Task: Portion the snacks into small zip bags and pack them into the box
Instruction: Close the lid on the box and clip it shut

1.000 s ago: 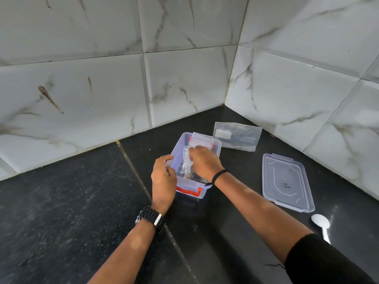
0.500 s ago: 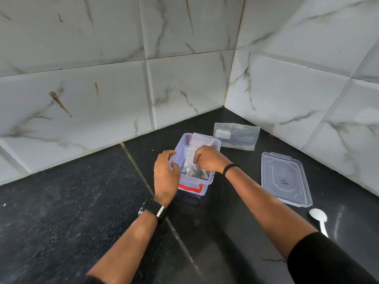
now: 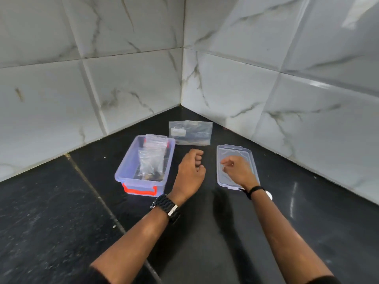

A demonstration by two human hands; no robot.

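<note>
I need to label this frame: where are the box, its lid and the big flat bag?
box (image 3: 131,160): head view, on its left wall.
lid (image 3: 235,152): head view, on its far bare panel.
big flat bag (image 3: 196,133): head view, on its middle.

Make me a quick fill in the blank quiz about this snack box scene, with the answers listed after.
1. The small zip bags lie inside the ____.
2. The latch on the box's near end is coloured ____.
3. The right hand hovers over the clear ____, which lies flat on the counter.
4. The left hand holds ____.

Answers: box; red; lid; nothing
</note>
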